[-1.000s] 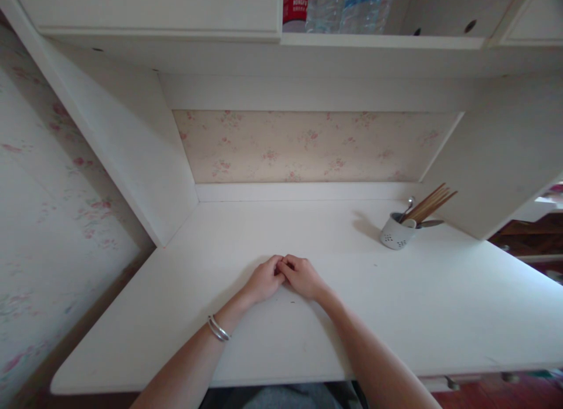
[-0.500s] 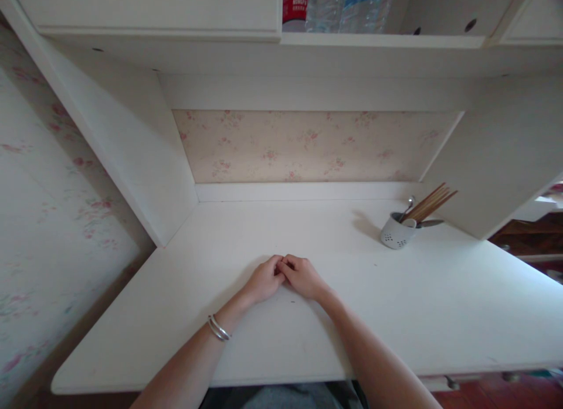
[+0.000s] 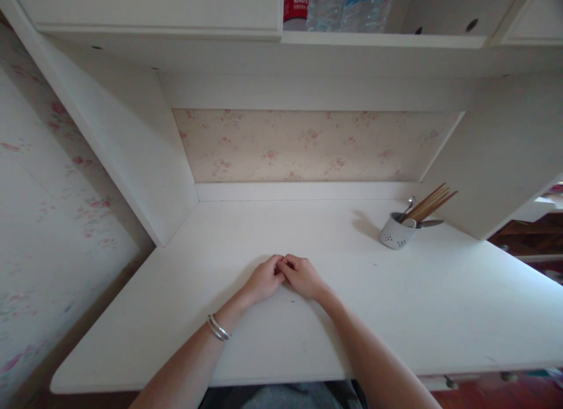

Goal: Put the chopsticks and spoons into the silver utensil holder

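My left hand (image 3: 265, 279) and my right hand (image 3: 301, 276) rest together on the white desk (image 3: 246, 344), around its middle. Their fingers are curled in and touch one another, and the thumbs meet. No object shows in either hand, though the palms face away from view. Two silver bangles (image 3: 218, 328) circle my left wrist. A white holder with punched holes (image 3: 397, 233) stands to the right, beyond my right hand. Wooden chopsticks (image 3: 428, 204) lean out of it, along with metal utensils.
Overhead, an open shelf holds clear plastic bottles (image 3: 325, 10) and a red-labelled container (image 3: 295, 4). White side panels (image 3: 132, 139) bound the desk left and right. Flowered wallpaper (image 3: 272, 145) covers the wall behind. Drawer knobs (image 3: 451, 382) show under the front edge at right.
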`<state>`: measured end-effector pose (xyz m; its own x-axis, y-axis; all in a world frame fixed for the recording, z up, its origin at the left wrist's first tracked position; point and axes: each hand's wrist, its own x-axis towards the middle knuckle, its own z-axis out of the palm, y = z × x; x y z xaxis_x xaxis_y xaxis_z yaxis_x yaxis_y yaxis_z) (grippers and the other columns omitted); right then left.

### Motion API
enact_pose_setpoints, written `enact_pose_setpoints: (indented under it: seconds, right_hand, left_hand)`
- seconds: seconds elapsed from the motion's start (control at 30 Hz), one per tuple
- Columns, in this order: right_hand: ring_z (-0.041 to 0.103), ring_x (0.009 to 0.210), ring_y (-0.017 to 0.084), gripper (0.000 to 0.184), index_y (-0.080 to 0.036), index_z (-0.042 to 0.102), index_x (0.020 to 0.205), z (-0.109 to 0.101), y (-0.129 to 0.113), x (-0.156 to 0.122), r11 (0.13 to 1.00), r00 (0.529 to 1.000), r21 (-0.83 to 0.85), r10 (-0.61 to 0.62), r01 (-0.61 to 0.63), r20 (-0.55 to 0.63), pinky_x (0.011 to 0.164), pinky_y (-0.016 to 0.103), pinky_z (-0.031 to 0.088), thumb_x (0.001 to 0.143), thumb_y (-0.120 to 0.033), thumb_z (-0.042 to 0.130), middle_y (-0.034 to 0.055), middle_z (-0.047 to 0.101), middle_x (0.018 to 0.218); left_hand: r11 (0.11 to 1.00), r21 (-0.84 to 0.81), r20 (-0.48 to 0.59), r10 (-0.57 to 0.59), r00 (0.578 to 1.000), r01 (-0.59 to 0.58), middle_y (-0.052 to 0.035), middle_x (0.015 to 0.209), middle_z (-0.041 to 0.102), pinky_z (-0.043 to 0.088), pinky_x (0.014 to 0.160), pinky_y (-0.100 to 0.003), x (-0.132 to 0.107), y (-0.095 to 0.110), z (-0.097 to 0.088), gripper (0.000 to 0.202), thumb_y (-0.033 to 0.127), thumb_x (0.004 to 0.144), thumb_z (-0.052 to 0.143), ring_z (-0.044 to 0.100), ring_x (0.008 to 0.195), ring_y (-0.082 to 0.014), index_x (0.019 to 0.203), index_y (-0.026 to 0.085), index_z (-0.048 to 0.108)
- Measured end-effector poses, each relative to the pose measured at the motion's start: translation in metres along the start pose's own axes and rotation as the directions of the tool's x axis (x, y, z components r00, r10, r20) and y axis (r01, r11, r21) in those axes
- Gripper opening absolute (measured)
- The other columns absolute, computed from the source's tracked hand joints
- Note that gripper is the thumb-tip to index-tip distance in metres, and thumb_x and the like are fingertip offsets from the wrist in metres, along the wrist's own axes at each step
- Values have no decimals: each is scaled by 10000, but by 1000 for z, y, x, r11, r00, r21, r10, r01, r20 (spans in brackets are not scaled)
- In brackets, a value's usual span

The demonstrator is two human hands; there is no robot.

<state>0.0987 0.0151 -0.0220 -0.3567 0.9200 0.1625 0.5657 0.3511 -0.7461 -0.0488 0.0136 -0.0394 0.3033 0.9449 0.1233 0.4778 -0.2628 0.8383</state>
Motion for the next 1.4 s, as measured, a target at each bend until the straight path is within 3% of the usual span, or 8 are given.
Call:
enact_pose_setpoints:
  seconds: [0.4,0.8,1.4]
  right_hand:
    - [568,683,124,295,-188,632,787,0,1,1,1000,1000,6,6,-6,1,612,231,364,909,-340,411,12,661,758]
    - [571,684,123,291,-190,630,783,1,2,1,1000,1000,4,-3,3,-1,612,228,366,909,-338,414,11,662,758]
    - [569,685,123,309,-189,631,775,2,5,2,999,1000,40,12,-13,8,616,229,373,907,-364,412,9,661,757]
  left_hand:
    - [999,2,6,40,999,-40,-54,1004,651,454,824,-285,2,-8,2,321,109,746,486,591,915,-169,1050,166,571]
    - [1000,4,2,-26,1000,26,-53,996,665,457,842,-299,-1,3,-1,301,133,751,509,597,923,-186,1038,180,584]
    - [999,13,10,34,999,-34,-47,987,655,457,809,-279,1,-3,0,303,135,763,486,598,890,-167,1051,177,571]
